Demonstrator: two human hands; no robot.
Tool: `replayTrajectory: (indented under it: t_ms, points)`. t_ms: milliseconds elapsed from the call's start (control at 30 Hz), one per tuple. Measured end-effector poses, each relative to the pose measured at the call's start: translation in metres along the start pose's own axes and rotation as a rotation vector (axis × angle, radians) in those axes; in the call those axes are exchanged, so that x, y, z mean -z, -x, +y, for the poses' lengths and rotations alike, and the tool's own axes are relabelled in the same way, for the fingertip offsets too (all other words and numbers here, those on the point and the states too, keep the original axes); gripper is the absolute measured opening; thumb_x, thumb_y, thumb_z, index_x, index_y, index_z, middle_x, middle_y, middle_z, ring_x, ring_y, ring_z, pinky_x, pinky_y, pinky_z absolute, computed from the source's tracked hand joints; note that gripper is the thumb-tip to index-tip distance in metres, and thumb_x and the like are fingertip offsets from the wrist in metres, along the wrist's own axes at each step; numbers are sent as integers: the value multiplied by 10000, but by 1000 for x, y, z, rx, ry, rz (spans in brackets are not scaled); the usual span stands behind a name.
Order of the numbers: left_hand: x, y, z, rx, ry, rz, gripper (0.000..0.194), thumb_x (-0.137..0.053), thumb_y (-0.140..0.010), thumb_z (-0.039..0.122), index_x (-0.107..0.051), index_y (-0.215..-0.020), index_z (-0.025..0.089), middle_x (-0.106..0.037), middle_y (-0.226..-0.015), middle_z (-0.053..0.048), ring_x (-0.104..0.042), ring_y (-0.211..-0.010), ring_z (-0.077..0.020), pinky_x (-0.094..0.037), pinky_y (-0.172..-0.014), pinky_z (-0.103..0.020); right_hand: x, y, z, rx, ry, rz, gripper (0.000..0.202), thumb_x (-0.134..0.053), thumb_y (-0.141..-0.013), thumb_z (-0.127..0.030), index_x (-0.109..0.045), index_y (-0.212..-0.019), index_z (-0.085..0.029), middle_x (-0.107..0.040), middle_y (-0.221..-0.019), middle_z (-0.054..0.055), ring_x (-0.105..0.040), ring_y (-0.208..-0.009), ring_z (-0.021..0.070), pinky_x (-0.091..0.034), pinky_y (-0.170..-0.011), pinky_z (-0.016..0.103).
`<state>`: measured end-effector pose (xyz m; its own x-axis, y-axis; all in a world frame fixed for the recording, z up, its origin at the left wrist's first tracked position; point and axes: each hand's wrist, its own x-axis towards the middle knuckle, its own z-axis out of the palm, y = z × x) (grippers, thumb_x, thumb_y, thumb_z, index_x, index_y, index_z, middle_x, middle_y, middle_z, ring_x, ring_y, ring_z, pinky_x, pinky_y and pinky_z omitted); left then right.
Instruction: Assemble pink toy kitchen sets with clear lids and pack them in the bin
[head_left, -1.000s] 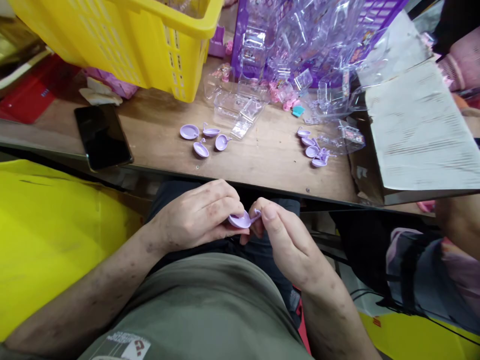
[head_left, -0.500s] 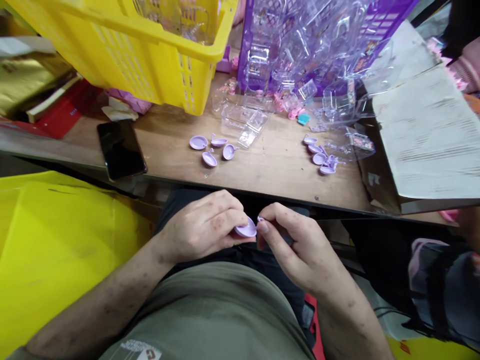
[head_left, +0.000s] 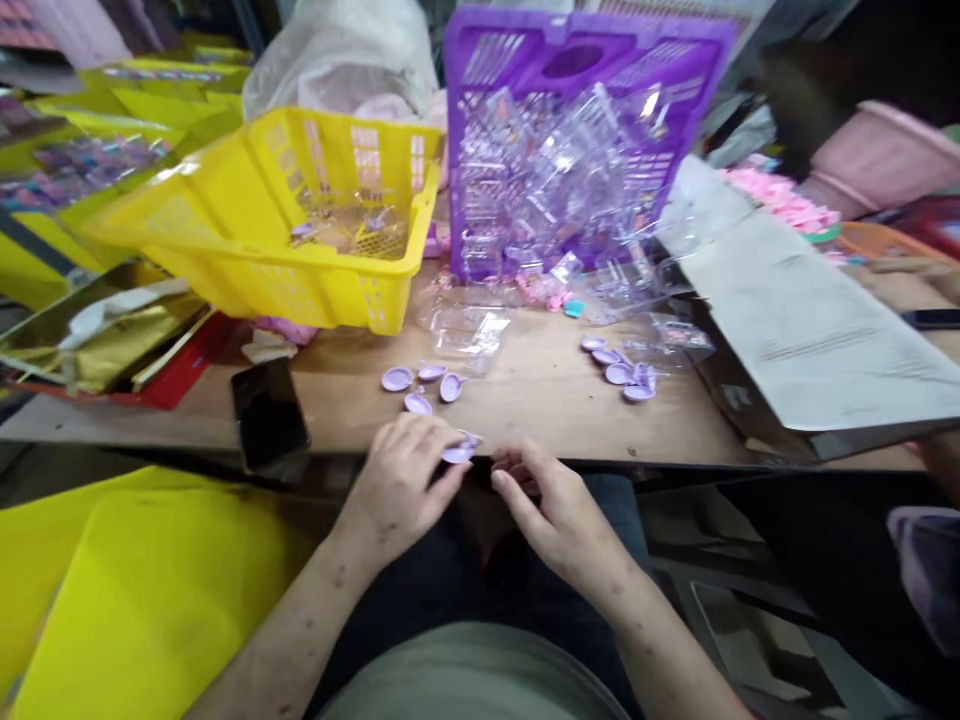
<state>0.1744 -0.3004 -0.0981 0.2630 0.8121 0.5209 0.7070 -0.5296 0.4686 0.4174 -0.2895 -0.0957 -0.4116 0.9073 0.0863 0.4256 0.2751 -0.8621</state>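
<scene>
Though small, dish (head_left: 457, 454) in left hand (head_left: 403, 487)

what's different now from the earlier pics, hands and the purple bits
The left hand has moved forward from over the lap to the edge of the table, still holding a small lilac dish. The right hand has let go of that dish and sits just apart from it. The view has tilted up. The two groups of lilac dishes and the phone stayed put.
</scene>
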Motion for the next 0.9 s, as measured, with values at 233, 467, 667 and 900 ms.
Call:
replayTrajectory:
  t_ms: [233, 467, 667, 900]
  points:
    - [4, -25, -83, 449, -131, 116, 619, -711, -895, 805, -627, -1085, 222, -683, -1108, -119, -689, -1096, -369, -597, -1022, -541, 9, -17, 23, 169, 245, 299, 231, -603, -1089, -246, -656, -1313, -272, -739, -1261, 82, -728, -1231, 263, -624, -1083, 451]
    - [-53, -38, -78, 436, -251, 233, 935, -821, -780, 782, -494, -1397, 161, -545, -1442, -233, -594, -1369, -442, -529, -1179, -621, 86, -58, 93, -51, 653, 725, 457, -685, -1016, -414, -689, -1439, -241, -573, -1526, 181, -516, -1411, 425, -467, -1220, 679]
    - [-71, -59, -57, 517, -470, 112, 790, -752, -908, 650, -534, -1475, 144, -582, -1522, -244, -596, -1363, -467, -445, -1216, -691, 107, -99, 122, -192, 759, 671, 652, -808, -948, -444, -664, -1570, -308, -529, -1660, 173, -475, -1410, 478, -466, -1147, 712]
    - [-72, -47, -87, 315, -376, 129, 247, -582, -1000, 332, -736, -1159, 222, -666, -1205, -137, -673, -1095, -343, -573, -1013, -503, 99, -110, 121, -204, 769, 644, 248, -729, -1038, -386, -801, -1232, -249, -691, -1411, 170, -538, -1293, 420, -492, -1061, 589]
